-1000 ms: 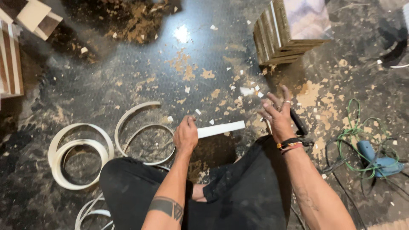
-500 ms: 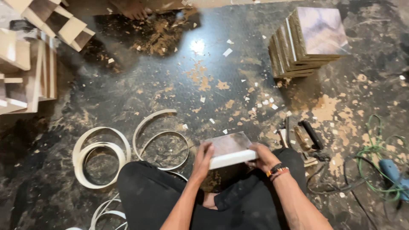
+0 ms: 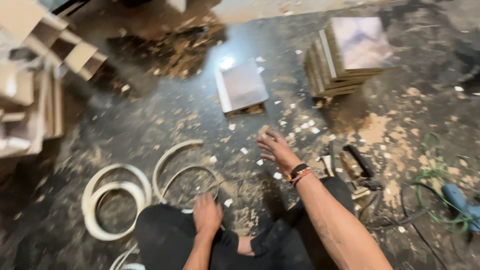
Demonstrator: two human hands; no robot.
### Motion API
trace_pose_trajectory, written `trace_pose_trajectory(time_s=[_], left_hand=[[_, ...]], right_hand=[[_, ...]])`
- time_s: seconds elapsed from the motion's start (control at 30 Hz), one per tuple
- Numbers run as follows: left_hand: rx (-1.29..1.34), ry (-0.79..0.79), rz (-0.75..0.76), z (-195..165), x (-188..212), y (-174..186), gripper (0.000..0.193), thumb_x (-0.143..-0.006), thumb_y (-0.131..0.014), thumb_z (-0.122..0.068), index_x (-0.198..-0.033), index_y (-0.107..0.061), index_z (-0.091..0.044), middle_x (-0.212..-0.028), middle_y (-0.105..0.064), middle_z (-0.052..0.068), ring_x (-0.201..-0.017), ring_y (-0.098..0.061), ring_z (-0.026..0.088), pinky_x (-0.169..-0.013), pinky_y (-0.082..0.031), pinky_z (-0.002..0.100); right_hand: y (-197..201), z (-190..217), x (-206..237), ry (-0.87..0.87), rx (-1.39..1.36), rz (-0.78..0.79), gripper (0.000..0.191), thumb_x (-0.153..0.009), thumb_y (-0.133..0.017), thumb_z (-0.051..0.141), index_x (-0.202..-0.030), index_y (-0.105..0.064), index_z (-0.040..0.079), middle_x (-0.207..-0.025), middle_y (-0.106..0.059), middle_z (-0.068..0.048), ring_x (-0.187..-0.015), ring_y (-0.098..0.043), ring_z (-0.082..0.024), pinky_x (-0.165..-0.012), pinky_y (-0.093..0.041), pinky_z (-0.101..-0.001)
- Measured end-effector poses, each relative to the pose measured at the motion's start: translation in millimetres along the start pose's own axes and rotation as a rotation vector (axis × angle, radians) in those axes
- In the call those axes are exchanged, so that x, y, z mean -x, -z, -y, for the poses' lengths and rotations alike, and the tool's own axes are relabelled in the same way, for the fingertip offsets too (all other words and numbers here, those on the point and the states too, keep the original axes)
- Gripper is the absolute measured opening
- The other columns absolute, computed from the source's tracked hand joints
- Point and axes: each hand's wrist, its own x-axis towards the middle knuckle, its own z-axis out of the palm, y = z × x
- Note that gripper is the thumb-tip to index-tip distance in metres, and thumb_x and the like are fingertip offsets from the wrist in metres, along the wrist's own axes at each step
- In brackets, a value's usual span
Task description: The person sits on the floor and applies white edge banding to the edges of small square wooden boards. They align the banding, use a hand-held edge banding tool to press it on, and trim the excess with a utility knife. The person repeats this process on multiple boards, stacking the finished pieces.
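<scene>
I sit on a dusty dark floor in black trousers. My right hand [image 3: 275,148] is stretched forward with fingers spread and nothing in it. Ahead of it a square board with a white edge [image 3: 241,86] lies flat on the floor, apart from the hand. My left hand [image 3: 206,214] rests low near my knee, fingers curled, beside loops of white edge-banding strip [image 3: 116,195]. I cannot see anything held in it. A stack of similar boards [image 3: 347,56] stands at the far right.
Wooden box frames [image 3: 37,65] are piled at the left. A dark hand tool [image 3: 354,167] lies right of my right arm. A blue power tool [image 3: 460,200] with green cord [image 3: 431,175] sits at the right edge. Sawdust and white chips litter the floor.
Half a second ago both hands held the white-edged board at my lap. Now it lies on the floor ahead, and my right hand is open behind it.
</scene>
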Motion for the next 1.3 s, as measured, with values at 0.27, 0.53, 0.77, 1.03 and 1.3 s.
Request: trace_pose_trajectory(time_s=[0.27,0.53,0.77,1.03,1.3], left_hand=[[-0.294,-0.019,0.15,12,-17,-10,0.04,-0.089,-0.066,-0.017,-0.128,-0.058,-0.014,-0.118,-0.067,0.005,-0.115,-0.064,0.029,-0.098,-0.051,0.047],[-0.106,-0.28,-0.115,-7,-52,36,0.027,-0.088,-0.064,-0.015,-0.115,-0.063,-0.016,-0.099,-0.072,0.007,-0.094,-0.07,0.03,-0.08,-0.054,0.046],[0.136,-0.166,-0.054,-61,-75,65,0.057,-0.097,-0.058,-0.026,-0.148,-0.039,-0.007,-0.067,-0.068,0.018,-0.059,-0.066,0.039,-0.055,-0.051,0.05],[0.246,-0.09,0.134,-49,-49,38,0.059,-0.101,-0.052,-0.025,-0.152,-0.03,-0.008,-0.066,-0.069,0.016,-0.055,-0.068,0.036,-0.053,-0.053,0.049],[0.2,-0.226,-0.029,-16,-25,22,0.063,-0.09,-0.061,-0.017,-0.148,-0.036,-0.013,-0.08,-0.072,0.023,-0.069,-0.067,0.047,-0.065,-0.05,0.059]], right_hand=[[106,66,-38,0.501,0.603,-0.559,0.056,-0.089,-0.076,0.035,-0.134,-0.063,0.005,-0.127,-0.069,-0.014,-0.116,-0.066,-0.029,-0.097,-0.053,-0.0412],[157,182,-57,0.306,1.556,-0.557,0.081,-0.074,-0.086,0.047,-0.147,-0.056,0.028,-0.169,-0.02,-0.016,-0.154,-0.022,-0.039,-0.119,-0.03,-0.0597],[142,150,-47,0.376,1.72,-0.628,0.104,-0.067,-0.09,0.041,-0.155,-0.043,0.011,-0.165,-0.025,-0.015,-0.149,-0.027,-0.034,-0.113,-0.029,-0.0646],[165,137,-37,0.496,0.405,-0.962,0.079,-0.081,-0.083,0.036,-0.143,-0.046,0.006,-0.144,-0.053,-0.017,-0.133,-0.056,-0.032,-0.116,-0.047,-0.0515],[159,142,-74,0.255,-0.591,-0.486,0.046,-0.098,-0.072,0.024,-0.13,-0.052,-0.001,-0.122,-0.059,-0.02,-0.109,-0.061,-0.037,-0.098,-0.056,-0.0578]])
